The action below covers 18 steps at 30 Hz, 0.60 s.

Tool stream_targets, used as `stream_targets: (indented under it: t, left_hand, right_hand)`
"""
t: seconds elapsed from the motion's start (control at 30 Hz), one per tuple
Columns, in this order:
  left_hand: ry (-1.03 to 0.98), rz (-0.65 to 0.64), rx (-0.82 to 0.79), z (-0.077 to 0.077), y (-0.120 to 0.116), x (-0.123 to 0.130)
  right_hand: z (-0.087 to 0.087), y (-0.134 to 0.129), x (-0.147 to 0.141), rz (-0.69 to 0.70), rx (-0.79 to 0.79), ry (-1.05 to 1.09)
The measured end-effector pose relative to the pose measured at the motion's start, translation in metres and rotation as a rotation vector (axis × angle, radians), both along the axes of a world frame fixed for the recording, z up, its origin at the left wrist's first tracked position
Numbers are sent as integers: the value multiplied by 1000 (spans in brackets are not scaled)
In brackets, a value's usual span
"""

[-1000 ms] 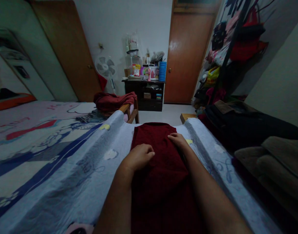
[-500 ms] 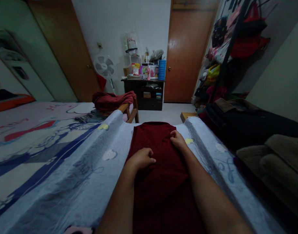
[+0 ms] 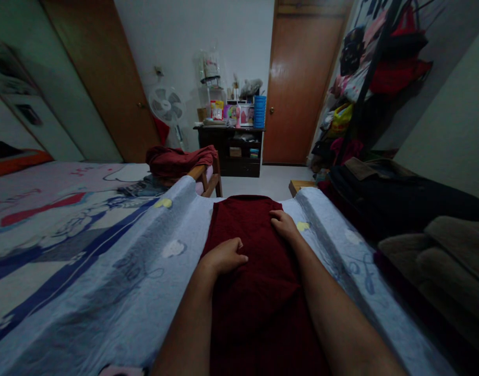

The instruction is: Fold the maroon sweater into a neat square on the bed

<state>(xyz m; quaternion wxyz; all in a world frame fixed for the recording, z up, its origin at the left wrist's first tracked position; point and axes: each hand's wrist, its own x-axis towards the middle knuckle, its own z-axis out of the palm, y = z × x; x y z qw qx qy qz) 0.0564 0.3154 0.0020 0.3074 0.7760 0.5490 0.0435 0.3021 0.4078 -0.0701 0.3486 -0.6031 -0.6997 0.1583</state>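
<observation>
A dark red garment (image 3: pixel 249 224), its collar-like edge at the far end, lies lengthwise on the bed between my forearms. My left hand (image 3: pixel 226 255) rests over its left half, with thumb and forefinger apart and the other fingers bent out of sight. Farther forward, my right hand (image 3: pixel 284 224) touches the cloth near its right edge. Its fingers are loosely bent, and no lifted fold of cloth shows in either hand. A crease crosses the garment close to my right forearm.
Under the garment spreads a blue-grey bed cover (image 3: pixel 145 292). Folded dark clothes (image 3: pixel 404 196) and a brown fleecy item (image 3: pixel 446 261) are piled at the right. Reddish cloth (image 3: pixel 180 162) hangs on a wooden chair (image 3: pixel 212 183) beyond the bed. A pinkish object (image 3: pixel 122 371) shows at the bottom edge.
The whole view shifts slightly. My hands stay in almost the same places on the garment, and the garment looks unchanged.
</observation>
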Motion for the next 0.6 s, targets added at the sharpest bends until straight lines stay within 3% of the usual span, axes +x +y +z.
stream_targets:
  t: [0.33, 0.6]
  left_hand:
    - [-26, 56, 111, 3, -3, 14]
    - [109, 24, 138, 0, -1, 11]
  right_hand:
    - [1, -2, -3, -23, 23, 16]
    - [-5, 2, -4, -78, 23, 50]
